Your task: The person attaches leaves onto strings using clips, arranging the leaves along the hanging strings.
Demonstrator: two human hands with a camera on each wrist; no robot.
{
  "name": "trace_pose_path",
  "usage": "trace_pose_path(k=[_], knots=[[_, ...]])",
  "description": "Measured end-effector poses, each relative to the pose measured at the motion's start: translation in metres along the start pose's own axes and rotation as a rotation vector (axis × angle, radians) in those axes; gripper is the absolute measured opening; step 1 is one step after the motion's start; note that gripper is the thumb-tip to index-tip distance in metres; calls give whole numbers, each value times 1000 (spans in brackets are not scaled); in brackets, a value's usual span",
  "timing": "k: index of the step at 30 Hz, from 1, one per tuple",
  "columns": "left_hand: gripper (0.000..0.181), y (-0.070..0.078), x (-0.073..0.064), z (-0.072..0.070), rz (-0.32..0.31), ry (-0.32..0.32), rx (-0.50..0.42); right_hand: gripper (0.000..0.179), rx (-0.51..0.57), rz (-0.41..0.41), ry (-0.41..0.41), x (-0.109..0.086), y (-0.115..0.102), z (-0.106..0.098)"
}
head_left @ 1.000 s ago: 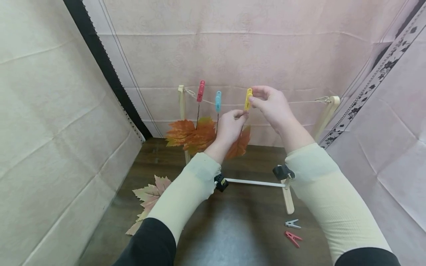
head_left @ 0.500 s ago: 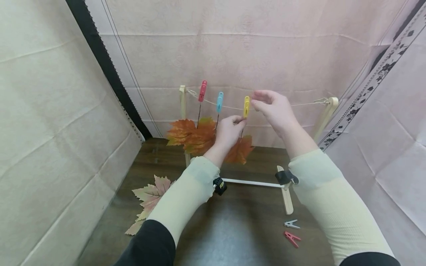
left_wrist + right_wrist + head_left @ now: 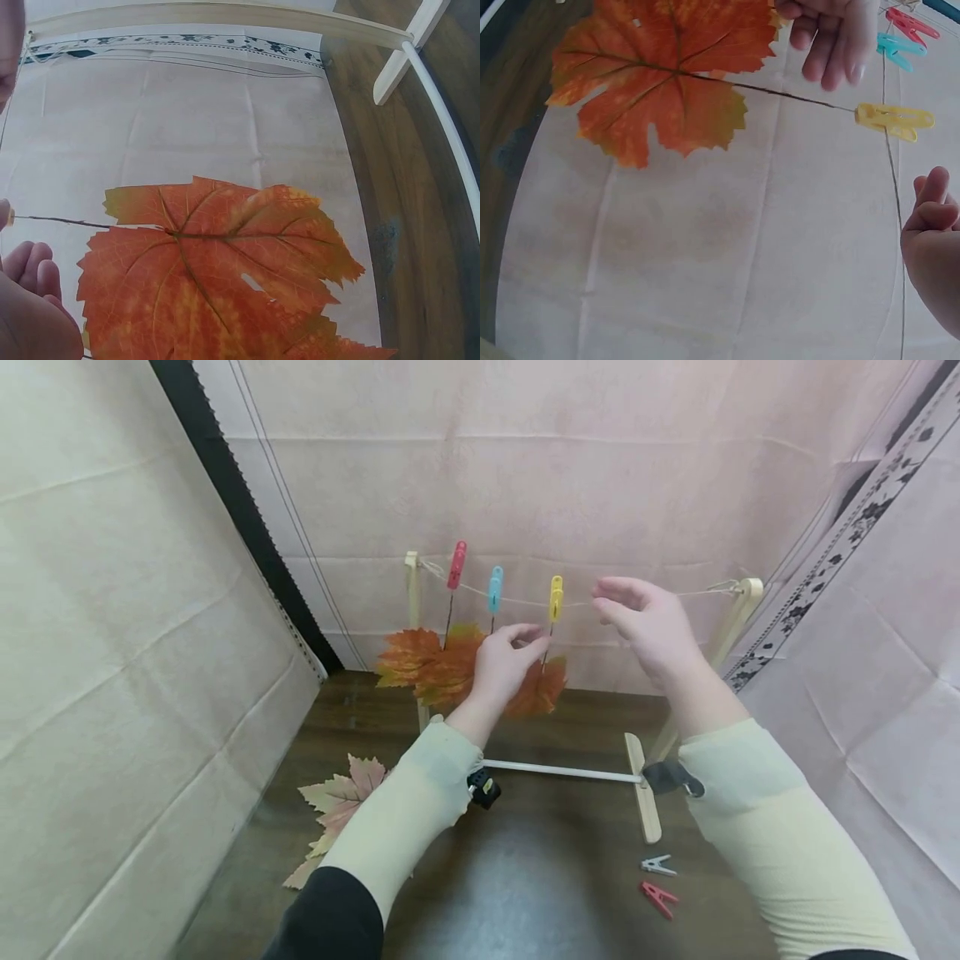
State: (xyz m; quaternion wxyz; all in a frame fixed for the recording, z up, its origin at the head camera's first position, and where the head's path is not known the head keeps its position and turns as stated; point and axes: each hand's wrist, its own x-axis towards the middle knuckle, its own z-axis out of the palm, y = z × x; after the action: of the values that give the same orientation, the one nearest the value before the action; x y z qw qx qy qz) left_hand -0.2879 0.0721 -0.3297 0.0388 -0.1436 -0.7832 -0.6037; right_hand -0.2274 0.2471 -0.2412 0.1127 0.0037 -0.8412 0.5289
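Observation:
A yellow clothespin [image 3: 556, 599] is clipped on the string [image 3: 893, 174] and pinches the stem of an orange maple leaf [image 3: 667, 71] that hangs below it. Left of it, a blue clothespin [image 3: 495, 589] and a red clothespin [image 3: 457, 565] hold more orange leaves [image 3: 431, 664] by their stems. My left hand [image 3: 504, 662] is beside the hanging leaf's stem, fingers relaxed and apart from it in the right wrist view. To the right of the yellow clothespin, my right hand [image 3: 643, 622] hovers with loosely bent fingers, holding nothing.
Wooden posts [image 3: 738, 614] carry the string, joined low down by a white rod [image 3: 562, 770]. A grey clothespin [image 3: 658, 865] and a red clothespin [image 3: 659, 899] lie at the front right. Pale pinkish leaves [image 3: 341, 806] rest at the left, partly behind the left sleeve.
My right hand has let go of the yellow clothespin and moved right. My left hand has released the stem and drawn slightly down and left. The leaf hangs from the clothespin.

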Motion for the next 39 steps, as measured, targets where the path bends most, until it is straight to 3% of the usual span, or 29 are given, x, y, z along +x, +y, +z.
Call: trace_pose_path(k=[7, 16, 27, 33, 39], knots=[[40, -7, -8, -6, 57, 10, -3, 45, 23, -4, 49, -11, 18, -5], [41, -14, -20, -14, 90, 3, 15, 41, 158, -20, 143, -26, 47, 0], [40, -35, -33, -22, 53, -10, 26, 39, 207, -1, 184, -43, 87, 6], [42, -49, -41, -25, 46, -36, 89, 43, 257, 30, 169, -55, 113, 7], [40, -59, -49, -36, 21, -46, 127, 45, 200, 85, 202, -67, 137, 7]])
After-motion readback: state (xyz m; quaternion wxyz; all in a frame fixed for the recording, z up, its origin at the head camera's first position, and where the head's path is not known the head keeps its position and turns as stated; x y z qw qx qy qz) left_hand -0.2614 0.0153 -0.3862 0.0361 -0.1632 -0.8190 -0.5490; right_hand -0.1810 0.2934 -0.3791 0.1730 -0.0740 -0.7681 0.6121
